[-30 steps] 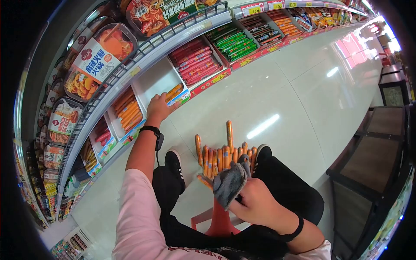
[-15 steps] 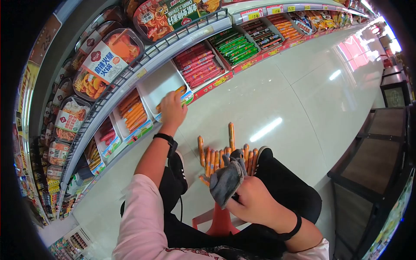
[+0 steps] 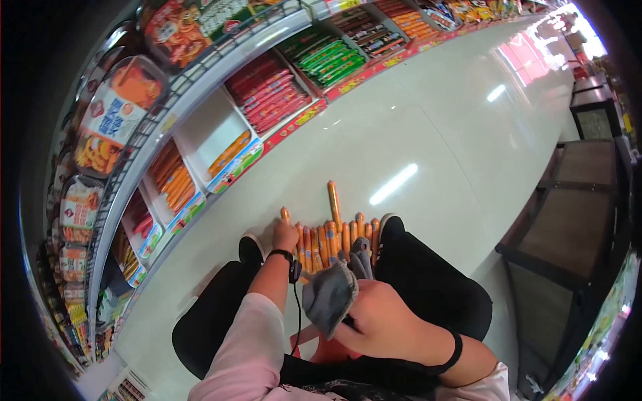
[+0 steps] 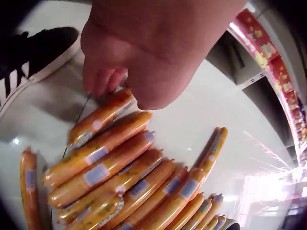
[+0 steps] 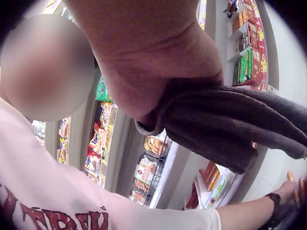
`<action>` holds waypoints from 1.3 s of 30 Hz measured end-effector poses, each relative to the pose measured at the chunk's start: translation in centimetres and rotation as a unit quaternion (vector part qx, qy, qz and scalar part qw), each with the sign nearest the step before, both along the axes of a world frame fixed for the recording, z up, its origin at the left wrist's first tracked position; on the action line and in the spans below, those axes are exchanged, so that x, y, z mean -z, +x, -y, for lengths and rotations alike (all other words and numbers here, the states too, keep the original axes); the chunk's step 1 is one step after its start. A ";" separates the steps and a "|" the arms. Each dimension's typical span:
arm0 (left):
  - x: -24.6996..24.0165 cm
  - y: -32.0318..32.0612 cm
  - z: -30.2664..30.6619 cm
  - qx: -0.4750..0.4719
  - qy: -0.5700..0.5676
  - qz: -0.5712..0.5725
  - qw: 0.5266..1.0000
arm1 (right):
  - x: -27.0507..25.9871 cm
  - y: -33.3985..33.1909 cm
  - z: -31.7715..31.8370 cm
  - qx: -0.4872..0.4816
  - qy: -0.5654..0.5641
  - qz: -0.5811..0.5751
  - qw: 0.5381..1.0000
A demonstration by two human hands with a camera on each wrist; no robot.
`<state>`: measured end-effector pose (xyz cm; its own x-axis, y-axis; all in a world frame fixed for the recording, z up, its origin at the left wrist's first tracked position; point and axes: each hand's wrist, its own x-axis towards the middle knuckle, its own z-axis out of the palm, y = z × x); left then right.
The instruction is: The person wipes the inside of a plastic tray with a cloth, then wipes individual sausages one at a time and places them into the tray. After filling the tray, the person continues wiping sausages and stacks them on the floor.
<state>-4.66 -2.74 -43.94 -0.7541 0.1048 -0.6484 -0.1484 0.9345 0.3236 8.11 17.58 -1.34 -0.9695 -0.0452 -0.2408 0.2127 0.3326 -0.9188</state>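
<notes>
Orange sausage (image 4: pixel 100 116) being pinched by left hand (image 3: pixel 285 236), just beside row of sausages (image 3: pixel 332 240) on floor (image 3: pixel 455 227)! Right hand (image 3: pixel 388 314) covered by grey cloth (image 3: pixel 328 299), grip cannot be told.

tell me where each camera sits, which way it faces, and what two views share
Head: worn on the head, facing forward and down at the floor; left hand, right hand and legs show.
Left wrist: on that wrist, looking past the left hand at orange sausages; a shoe shows.
Right wrist: on that wrist, looking past the right hand and grey cloth toward shelves; shirt and left arm show.
Shared: head and left wrist both show the left hand at the sausages.
</notes>
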 end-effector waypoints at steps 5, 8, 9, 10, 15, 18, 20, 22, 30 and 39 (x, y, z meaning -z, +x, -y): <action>5.3 5.1 3.3 -0.031 0.070 -0.063 0.995 | 0.0 0.1 -0.4 0.001 -0.030 -0.018 0.999; 7.1 5.5 4.0 -0.055 0.126 -0.041 0.990 | -0.5 0.2 -0.5 -0.033 0.027 0.014 0.999; 7.0 5.1 4.5 -0.058 0.139 -0.035 0.988 | -0.5 0.2 -0.3 -0.028 0.013 0.008 0.999; 6.5 4.2 4.5 -0.056 0.146 -0.029 0.987 | -0.7 0.1 -0.1 -0.023 0.016 0.017 0.999; 3.1 2.0 5.7 -0.019 0.124 -0.052 0.991 | -1.4 -0.6 1.9 -0.009 0.008 0.022 1.000; 1.0 -0.1 5.4 0.038 0.100 -0.121 0.987 | -1.5 -0.5 2.8 -0.017 0.019 -0.025 0.999; -0.3 -2.1 4.6 0.106 0.080 -0.203 0.970 | -1.6 -0.4 2.9 -0.016 0.024 -0.029 0.999; -2.2 -4.8 3.5 0.112 0.105 -0.249 0.956 | -1.3 -0.4 3.1 0.006 0.021 -0.048 0.999; -16.5 -16.7 -1.0 -0.524 0.497 0.151 0.675 | 0.9 -0.6 2.9 0.063 0.064 -0.033 0.995; -12.2 -22.6 5.2 -0.548 0.578 0.166 0.582 | 0.1 -0.4 1.4 0.115 0.042 -0.044 0.992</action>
<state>-27.23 -7.92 -31.76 -0.6317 0.1901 -0.7516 -0.6843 -0.5923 0.4253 7.68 16.21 -1.47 -0.9692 0.1957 -0.1493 0.2126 0.3598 -0.9085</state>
